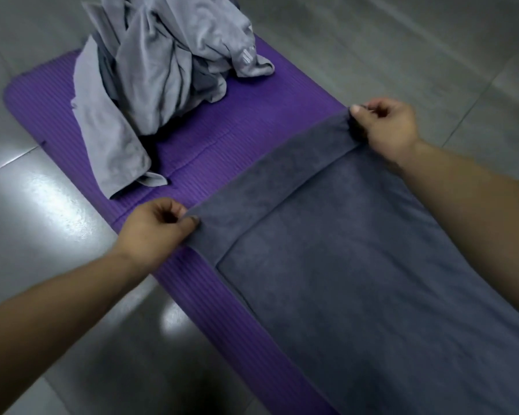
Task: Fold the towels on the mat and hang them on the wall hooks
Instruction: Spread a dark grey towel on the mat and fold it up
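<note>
Pinching far corners of dark grey towel (357, 280): left hand (156, 229) at frame centre-left, right hand (387, 127) at upper right. Towel spread along purple mat (42, 109), lower right. Light grey towel pile (162, 70) on mat, upper left. Tiled floor (402, 40) around.

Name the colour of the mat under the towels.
Purple, with fine ribbing; the mat shows in the head view.
</note>
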